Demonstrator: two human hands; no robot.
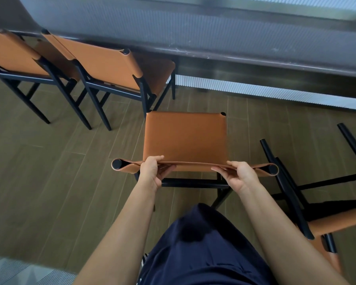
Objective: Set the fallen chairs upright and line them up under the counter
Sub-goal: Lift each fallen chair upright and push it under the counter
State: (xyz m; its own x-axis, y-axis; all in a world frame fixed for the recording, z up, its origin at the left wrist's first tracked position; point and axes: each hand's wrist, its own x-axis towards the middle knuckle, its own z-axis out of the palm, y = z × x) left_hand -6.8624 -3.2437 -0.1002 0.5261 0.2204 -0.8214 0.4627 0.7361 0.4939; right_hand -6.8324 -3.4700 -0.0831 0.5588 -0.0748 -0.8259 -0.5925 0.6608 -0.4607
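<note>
The left hand (151, 171) and right hand (242, 176) grip the soft leather top of the backrest of the upright chair (185, 136) just ahead. The leather probably gives; the stiff black frame looks light enough to slide. A fallen chair (337, 223) lies close beside the right hand, legs jutting. Beyond the hands, the tabletop (255, 62) edge leaves a gap beside two tucked chairs (103, 66).

No text, label, brand, number or sign can be read anywhere (chairs and counter included).
</note>
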